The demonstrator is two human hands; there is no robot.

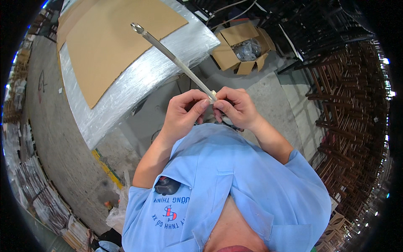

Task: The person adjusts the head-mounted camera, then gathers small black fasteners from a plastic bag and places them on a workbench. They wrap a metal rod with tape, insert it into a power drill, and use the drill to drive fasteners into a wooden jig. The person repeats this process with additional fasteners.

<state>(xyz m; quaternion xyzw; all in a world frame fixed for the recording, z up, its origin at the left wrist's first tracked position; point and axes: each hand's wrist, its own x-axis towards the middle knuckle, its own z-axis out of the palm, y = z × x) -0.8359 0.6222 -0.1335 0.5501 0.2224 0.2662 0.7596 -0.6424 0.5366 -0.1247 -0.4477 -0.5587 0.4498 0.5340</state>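
A long metal screwdriver bit [178, 62] with a cross-shaped tip slants up and to the left from my fingers. Its lower end sits between my two hands, partly covered by fingertips. My right hand [238, 107] is closed, thumb and forefinger pinching that end. Beside it my left hand [187, 112] is closed too, with thumb and forefinger pressed against the same end. A small whitish piece [213, 93] shows at the fingertips; I cannot make out what it is.
At the upper left, flat cardboard [121, 42] lies over a stack wrapped in clear film [98, 122]. An opened carton [228, 42] holding plastic stands ahead. Stacked brown wooden frames [352, 113] line the right. Yellow tape [105, 166] marks the concrete floor [63, 109].
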